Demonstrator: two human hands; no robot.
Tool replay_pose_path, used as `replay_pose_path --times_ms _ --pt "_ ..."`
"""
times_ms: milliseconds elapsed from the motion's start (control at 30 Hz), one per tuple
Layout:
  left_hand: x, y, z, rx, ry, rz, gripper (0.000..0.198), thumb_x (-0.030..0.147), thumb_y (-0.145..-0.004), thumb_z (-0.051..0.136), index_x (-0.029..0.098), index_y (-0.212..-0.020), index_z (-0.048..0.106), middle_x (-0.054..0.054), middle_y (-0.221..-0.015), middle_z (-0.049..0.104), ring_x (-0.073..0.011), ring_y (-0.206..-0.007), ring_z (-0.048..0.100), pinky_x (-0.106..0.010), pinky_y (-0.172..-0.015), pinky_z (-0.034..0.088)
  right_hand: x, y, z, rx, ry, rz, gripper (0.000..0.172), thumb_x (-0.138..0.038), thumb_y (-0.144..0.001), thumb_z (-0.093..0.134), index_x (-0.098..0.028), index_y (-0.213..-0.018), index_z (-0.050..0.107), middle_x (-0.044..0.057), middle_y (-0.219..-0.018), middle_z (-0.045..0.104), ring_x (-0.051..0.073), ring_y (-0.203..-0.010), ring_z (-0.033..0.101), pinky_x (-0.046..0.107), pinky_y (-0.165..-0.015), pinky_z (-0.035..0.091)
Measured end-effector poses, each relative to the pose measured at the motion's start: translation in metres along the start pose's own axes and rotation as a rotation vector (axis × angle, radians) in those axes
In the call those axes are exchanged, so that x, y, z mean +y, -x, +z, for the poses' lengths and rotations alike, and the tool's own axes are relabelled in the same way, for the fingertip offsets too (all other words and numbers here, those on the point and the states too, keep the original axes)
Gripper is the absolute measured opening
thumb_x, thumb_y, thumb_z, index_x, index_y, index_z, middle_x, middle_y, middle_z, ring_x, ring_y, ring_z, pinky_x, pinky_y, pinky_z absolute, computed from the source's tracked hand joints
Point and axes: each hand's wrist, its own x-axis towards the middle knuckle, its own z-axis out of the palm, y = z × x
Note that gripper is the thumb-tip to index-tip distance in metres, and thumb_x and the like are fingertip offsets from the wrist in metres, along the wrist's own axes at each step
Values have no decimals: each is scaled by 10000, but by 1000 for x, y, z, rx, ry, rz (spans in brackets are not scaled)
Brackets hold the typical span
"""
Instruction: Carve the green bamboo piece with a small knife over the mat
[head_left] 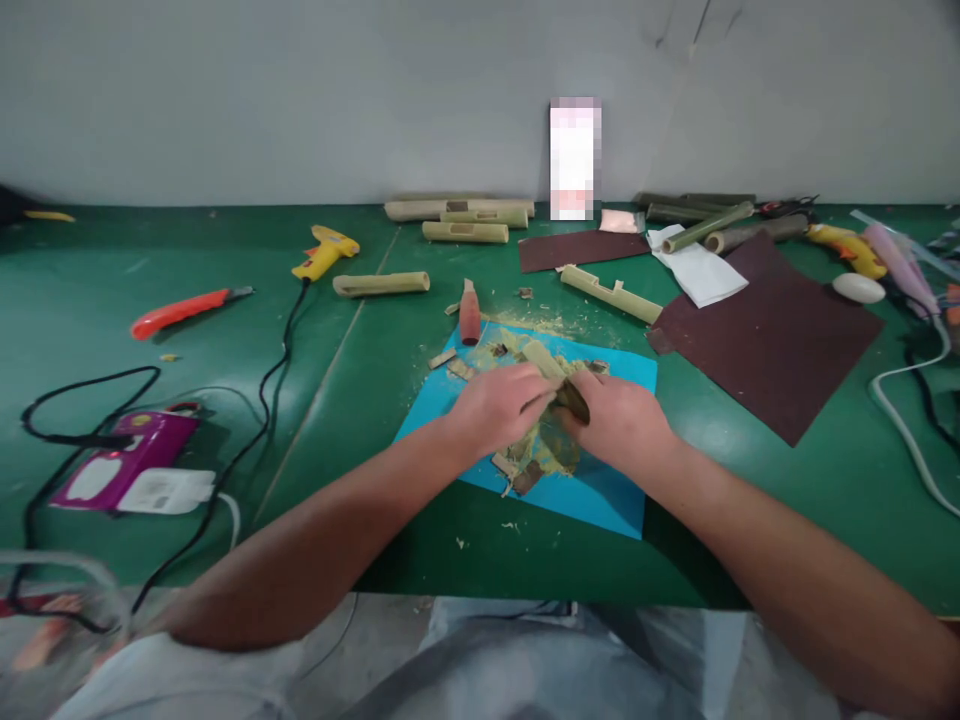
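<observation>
Over a blue sheet [611, 505], my two hands come together at a pale bamboo piece [541, 358]. My left hand [495, 405] is closed at its near left side, with a thin edge showing by the fingertips. On the other side my right hand [624, 418] is closed around it, beside a dark brown curved part [574, 401]; whether that belongs to the bamboo cannot be made out. Bamboo chips [528, 477] and yellowish dust lie under and around the hands. A short tool with a red handle [469, 318] rests at the sheet's far edge.
Cut bamboo tubes [381, 285] lie beyond the sheet. Dark brown sandpaper-like sheets [776, 345] are at right. Leftward are a yellow glue gun [326, 253], an orange-red utility knife [187, 311] and a purple power strip [124, 462] with cables. A phone [575, 160] leans on the wall.
</observation>
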Motion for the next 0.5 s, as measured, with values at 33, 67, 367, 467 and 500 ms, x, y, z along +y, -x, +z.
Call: replay_pose_path --times_ms 33,67,367,467,500 --pt "-1 0 0 38 4 -31 319 312 -1057 467 193 -1128 754 -73 -945 743 -190 -866 697 -287 -720 541 0 0 -1 -5 5 13 248 -396 -963 528 -191 -1043 642 86 -974 747 217 -826 652 338 -600 265" --pt "-3 0 1 81 2 -67 312 307 -1053 478 185 -1141 750 -82 -976 749 -199 -901 700 -299 -751 550 0 0 -1 -12 10 27 255 -406 -958 535 -191 -1043 643 85 -968 748 217 -816 649 339 -596 261" --pt "-7 -2 -4 43 -26 -46 326 317 -1052 477 184 -1161 755 -80 -931 734 -200 -856 696 -303 -735 552 -2 1 -2 -23 10 34 281 -404 -962 509 -193 -1082 651 86 -968 754 209 -801 646 332 -598 282" --pt "-8 -2 -4 55 -48 -72 322 316 -1046 483 176 -1125 762 -86 -936 735 -208 -864 693 -310 -735 552 -1 1 -3 -32 11 31 288 -411 -957 513 -192 -1084 650 89 -955 752 212 -792 646 330 -597 288" --pt "-8 -2 -4 18 -34 -30 318 315 -1047 479 188 -1133 758 -78 -938 737 -202 -863 693 -302 -728 548 -1 1 -3 -32 10 29 284 -408 -957 515 -194 -1084 651 90 -955 753 212 -796 647 328 -602 293"
